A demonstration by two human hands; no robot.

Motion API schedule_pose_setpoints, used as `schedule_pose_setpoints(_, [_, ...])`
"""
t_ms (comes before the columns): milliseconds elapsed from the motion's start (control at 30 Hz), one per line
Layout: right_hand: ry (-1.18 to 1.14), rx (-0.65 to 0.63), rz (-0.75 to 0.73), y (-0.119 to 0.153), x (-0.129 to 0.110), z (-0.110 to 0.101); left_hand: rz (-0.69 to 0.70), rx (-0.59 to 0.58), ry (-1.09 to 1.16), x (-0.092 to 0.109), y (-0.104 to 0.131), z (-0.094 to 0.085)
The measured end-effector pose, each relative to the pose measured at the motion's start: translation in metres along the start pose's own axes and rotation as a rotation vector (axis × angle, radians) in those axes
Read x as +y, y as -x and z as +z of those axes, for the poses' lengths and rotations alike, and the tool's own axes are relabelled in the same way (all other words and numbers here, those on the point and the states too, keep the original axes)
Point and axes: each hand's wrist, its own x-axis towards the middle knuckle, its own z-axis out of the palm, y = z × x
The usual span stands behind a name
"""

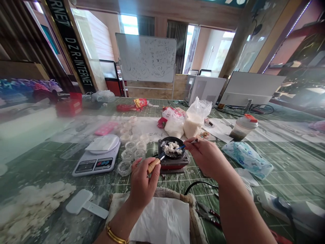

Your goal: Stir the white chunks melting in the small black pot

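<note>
My left hand (144,181) is closed round the wooden handle (153,165) of a small black pan (173,156). The pan rests on a small red and dark burner (172,165) and holds white lumps (171,148). Over the pan's right side, my right hand (203,154) pinches a thin stirring tool (181,147) with a blue part, its end among the lumps. Clear round cups (127,155) stand left of the pan. Behind it are two clear plastic bags of white material (193,123).
A white digital scale (98,159) sits at left, with white flakes (33,206) and a white scraper (80,201) nearer. At right are a shaker bottle (244,127), a wipes pack (247,159) and a power strip (274,203). White paper (162,222) lies on a cloth in front.
</note>
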Motion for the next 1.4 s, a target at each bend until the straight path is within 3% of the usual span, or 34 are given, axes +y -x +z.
schedule_pose_setpoints(100, [0.001,0.078,0.004,0.001,0.002,-0.001,0.004,0.0,0.0,0.0,0.0,0.0])
schedule_pose_setpoints(267, [0.025,-0.014,-0.017,0.0,0.002,-0.001,0.004,0.004,0.012,0.0,-0.001,0.0])
schedule_pose_setpoints(433, [0.027,0.051,-0.004,0.002,-0.002,-0.004,0.007,0.003,0.01,0.0,-0.001,0.001])
schedule_pose_setpoints(600, [0.057,0.003,0.006,0.003,-0.002,-0.003,0.001,0.004,0.022,-0.001,-0.001,0.001])
schedule_pose_setpoints(733, [0.044,0.087,0.017,0.003,0.0,-0.004,0.005,0.001,0.016,0.0,-0.002,0.001])
schedule_pose_setpoints(900, [0.049,0.013,0.039,0.001,0.001,-0.001,0.007,0.001,0.023,0.002,-0.002,0.0])
schedule_pose_setpoints(1067, [0.004,0.101,0.01,0.002,0.0,-0.001,0.01,0.0,0.017,0.002,-0.002,-0.001])
schedule_pose_setpoints(1233, [0.035,0.012,0.015,0.0,-0.003,0.001,0.008,0.003,0.012,0.002,-0.002,0.0])
schedule_pose_setpoints(1400, [0.003,0.036,-0.036,0.001,-0.007,0.004,0.012,0.004,-0.011,0.002,-0.002,-0.001])
